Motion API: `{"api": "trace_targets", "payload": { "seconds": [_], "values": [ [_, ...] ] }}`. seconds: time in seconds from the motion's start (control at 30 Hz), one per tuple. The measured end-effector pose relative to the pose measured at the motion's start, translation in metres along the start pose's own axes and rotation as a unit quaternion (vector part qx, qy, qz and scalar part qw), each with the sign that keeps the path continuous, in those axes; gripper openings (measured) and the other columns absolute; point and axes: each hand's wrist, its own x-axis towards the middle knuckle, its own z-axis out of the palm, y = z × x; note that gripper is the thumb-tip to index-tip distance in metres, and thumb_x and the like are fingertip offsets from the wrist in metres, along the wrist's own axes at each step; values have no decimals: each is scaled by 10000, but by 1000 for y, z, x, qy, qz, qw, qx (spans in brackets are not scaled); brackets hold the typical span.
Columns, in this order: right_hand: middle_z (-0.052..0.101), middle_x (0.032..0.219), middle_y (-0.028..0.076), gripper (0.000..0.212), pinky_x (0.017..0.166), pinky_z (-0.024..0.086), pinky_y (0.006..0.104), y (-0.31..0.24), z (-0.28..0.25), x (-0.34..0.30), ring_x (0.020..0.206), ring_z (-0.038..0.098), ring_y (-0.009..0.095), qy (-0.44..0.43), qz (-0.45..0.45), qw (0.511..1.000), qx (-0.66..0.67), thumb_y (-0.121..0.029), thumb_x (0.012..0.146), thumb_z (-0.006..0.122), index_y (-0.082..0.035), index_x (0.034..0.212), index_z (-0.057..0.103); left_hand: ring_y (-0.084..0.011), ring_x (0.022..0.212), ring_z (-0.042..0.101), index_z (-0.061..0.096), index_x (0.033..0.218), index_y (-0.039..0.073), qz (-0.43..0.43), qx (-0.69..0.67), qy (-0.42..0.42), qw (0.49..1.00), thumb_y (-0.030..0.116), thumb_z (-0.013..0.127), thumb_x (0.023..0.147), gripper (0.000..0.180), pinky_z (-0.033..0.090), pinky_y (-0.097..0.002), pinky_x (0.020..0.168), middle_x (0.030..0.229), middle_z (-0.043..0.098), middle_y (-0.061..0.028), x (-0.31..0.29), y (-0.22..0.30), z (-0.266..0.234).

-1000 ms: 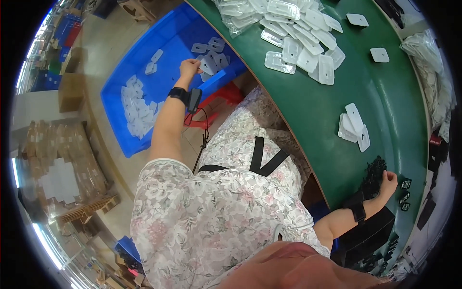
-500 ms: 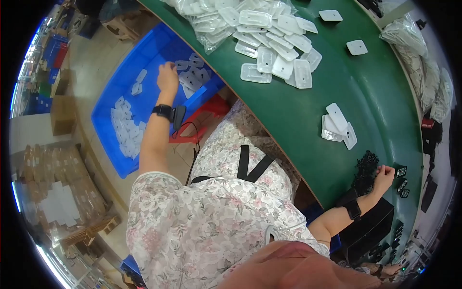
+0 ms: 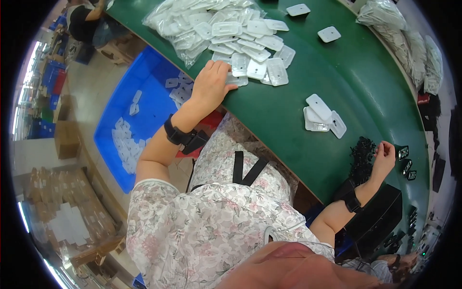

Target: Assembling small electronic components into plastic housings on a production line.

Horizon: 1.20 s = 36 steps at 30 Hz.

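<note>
My left hand [image 3: 210, 83] is at the table's near edge, over the left end of a white plastic plate [image 3: 239, 81]. Its thumb is spread from the fingers, and the plate lies flat partly beneath them. A heap of similar white plates [image 3: 260, 53] lies just beyond, spilling from a clear plastic bag [image 3: 180, 36]. On the right, my right hand [image 3: 384, 156] is raised with fingertips pinched together; whatever they hold is too small to make out. Beside it sits a pile of small black parts [image 3: 362, 156]. Several more white plates [image 3: 318, 110] lie between the hands.
A blue bin [image 3: 113, 144] with loose white pieces stands left of the green table [image 3: 269, 115]. Two single plates lie at the far side, one here [image 3: 329, 34]. Black square pieces [image 3: 403, 152] are right of my right hand. A person [image 3: 84, 21] sits far left.
My left hand has left the blue bin and moved right and up to the plate at the table edge. My right hand stays by the black parts, fingers still pinched. The view has shifted slightly.
</note>
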Motion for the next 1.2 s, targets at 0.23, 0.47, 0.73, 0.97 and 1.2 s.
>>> {"api": "trace_targets", "payload": {
  "seconds": [0.23,0.47,0.73,0.97,1.2],
  "values": [
    [595,698,48,106,549,467,203,-47,11,-16,609,568,89,42,-12,989,143,-59,846,606,8,915,563,-355,861,558,449,1037,38,-24,-68,-85,994,224,772,645,541,463,-392,705,944,561,-151,13,-1,-11],
    [584,679,12,119,503,370,169,-67,11,-24,562,493,48,81,-24,986,147,-112,839,645,-19,812,575,-336,793,576,496,1052,74,2,-61,-53,997,219,694,743,395,469,-397,660,931,553,-119,32,25,-17],
    [634,845,114,125,650,491,228,-78,18,-31,711,597,134,-45,-11,929,368,-19,865,573,48,967,599,-331,772,553,594,893,30,24,-225,87,970,150,656,772,182,440,-399,649,876,531,-132,63,65,-1],
    [635,885,149,182,673,514,265,-117,27,-54,750,620,173,-120,-10,875,468,-2,877,539,48,1052,536,-307,686,506,573,1079,80,110,-352,46,928,-9,640,729,367,429,-391,602,835,503,-128,99,162,5],
    [626,867,138,202,647,488,256,-126,23,-64,734,605,160,-118,-16,863,492,-15,878,547,18,1065,478,-290,641,566,590,1002,74,204,-434,33,877,-15,605,784,236,451,-342,535,818,535,-107,103,203,31]
  ]
}}
